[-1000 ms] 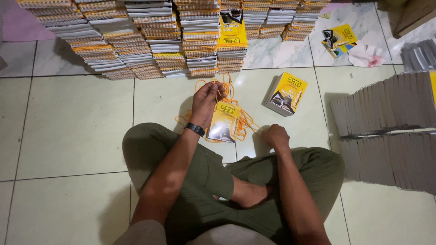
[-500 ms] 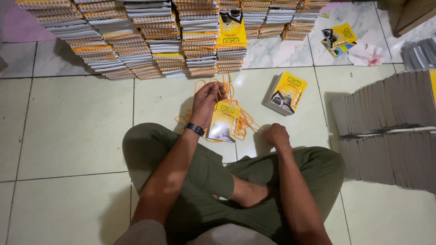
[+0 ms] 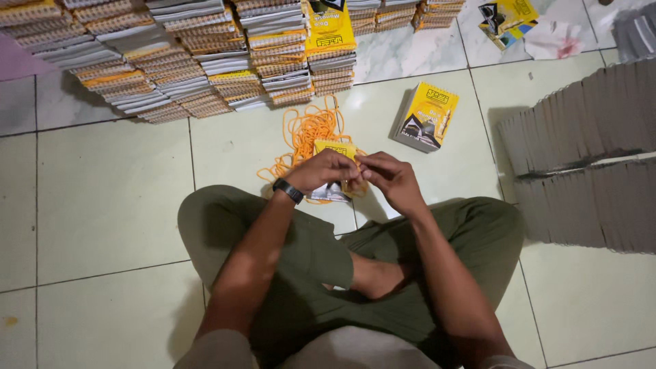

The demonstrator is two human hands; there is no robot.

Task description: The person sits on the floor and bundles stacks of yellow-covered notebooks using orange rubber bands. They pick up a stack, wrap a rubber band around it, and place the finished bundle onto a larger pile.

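I sit cross-legged on a tiled floor. My left hand (image 3: 326, 171), with a black watch on the wrist, and my right hand (image 3: 387, 179) meet over a small yellow booklet (image 3: 335, 148) that lies on the floor in front of my knees. Both hands have their fingers pinched together above it, and something thin and orange shows between them. A loose heap of orange rubber bands (image 3: 307, 133) lies just beyond the booklet. Which hand actually grips a band is hard to make out.
A small stack of yellow booklets (image 3: 426, 116) stands to the right of the bands. Long rows of stacked booklets (image 3: 198, 68) run along the back. Grey cardboard sheets (image 3: 581, 171) are piled at the right. More booklets and a crumpled paper (image 3: 547, 41) lie at the far right.
My right hand has risen from my knee to meet my left hand. My left hand has drawn back from the rubber bands toward me, and both now pinch together over the booklet.
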